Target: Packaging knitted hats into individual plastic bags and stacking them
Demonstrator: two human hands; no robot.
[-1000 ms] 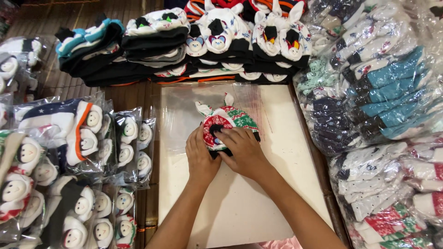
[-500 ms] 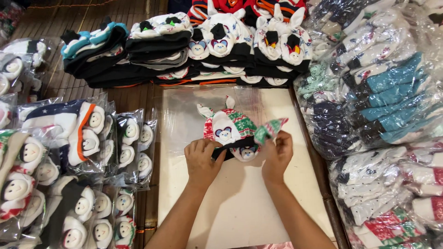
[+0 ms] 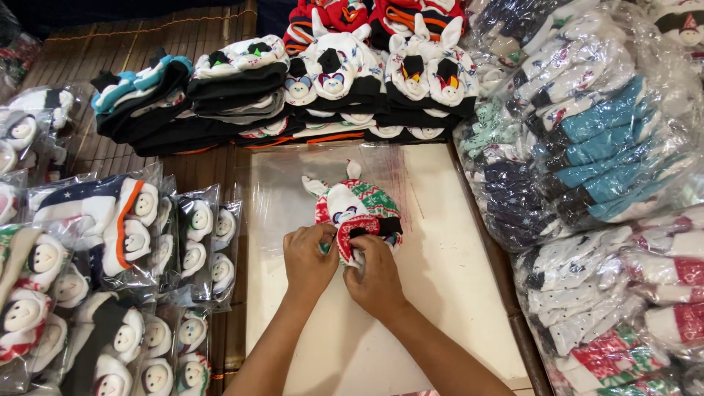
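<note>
**Both hands pinch the sock bundle on the board**

The bundle's (image 3: 356,214) near edge is hidden under the fingers, and its pattern is hard to read. It lies on the white board (image 3: 440,293), at the fingertips on their far side. The left hand (image 3: 309,260) and right hand (image 3: 375,275) sit side by side, knuckles up, fingers curled shut on the bundle's near edge. Bagged socks (image 3: 587,147) are piled right of the board.
</note>
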